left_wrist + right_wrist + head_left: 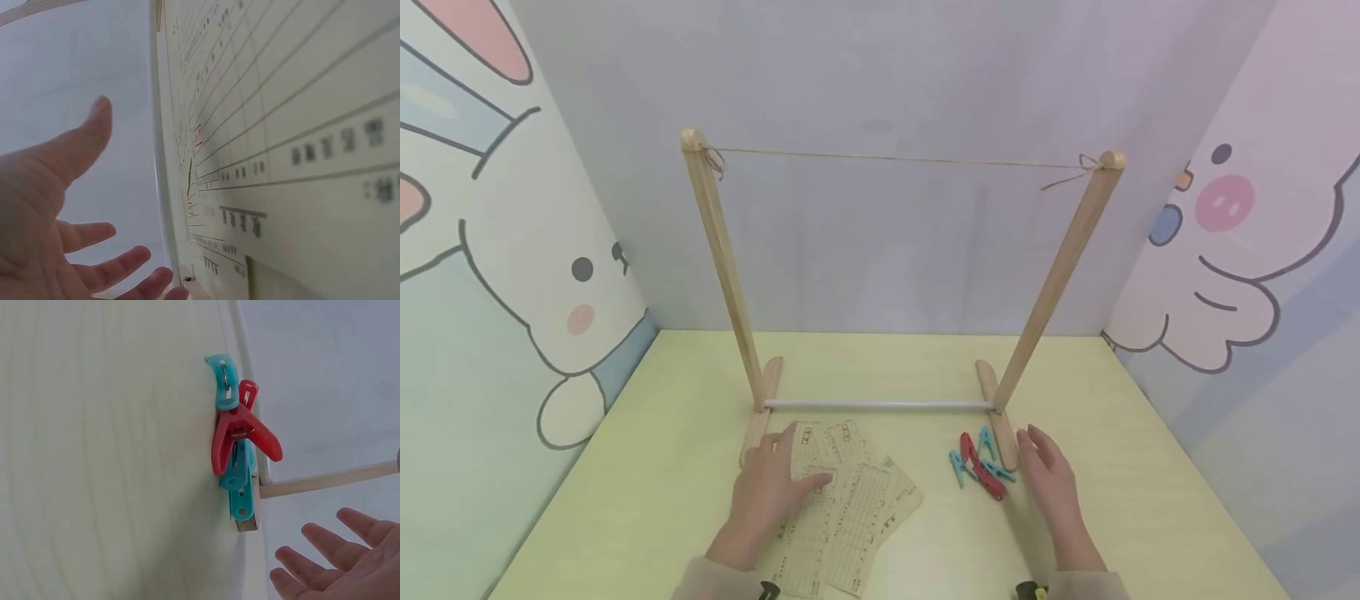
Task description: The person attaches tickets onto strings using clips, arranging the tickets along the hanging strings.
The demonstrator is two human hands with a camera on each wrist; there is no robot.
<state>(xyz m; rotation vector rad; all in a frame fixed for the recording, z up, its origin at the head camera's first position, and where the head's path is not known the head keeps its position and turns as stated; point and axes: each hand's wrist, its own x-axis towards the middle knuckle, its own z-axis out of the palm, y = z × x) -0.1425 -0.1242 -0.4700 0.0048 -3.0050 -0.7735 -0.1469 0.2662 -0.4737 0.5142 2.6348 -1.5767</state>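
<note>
Several printed paper slips (859, 508) lie overlapping on the table, with ruled lines and small red marks. Over their left side is my left hand (769, 492), thumb spread and fingers relaxed, holding nothing. The left wrist view shows that hand (81, 219) beside the large printed face of a slip (300, 119). A small pile of red and teal clothespins (981, 468) sits right of the slips. My right hand (1051, 483) is just right of the pile, fingers extended. In the right wrist view its fingers (325, 547) show apart from the clothespins (237, 434).
A wooden frame stands behind the hands, with a left post (722, 267) and a right post (1060, 275). Twine (887, 157) is tied between their tops, and a white rod (880, 406) joins the feet. Walls with cartoon animals (580, 317) enclose the pale yellow table (625, 483).
</note>
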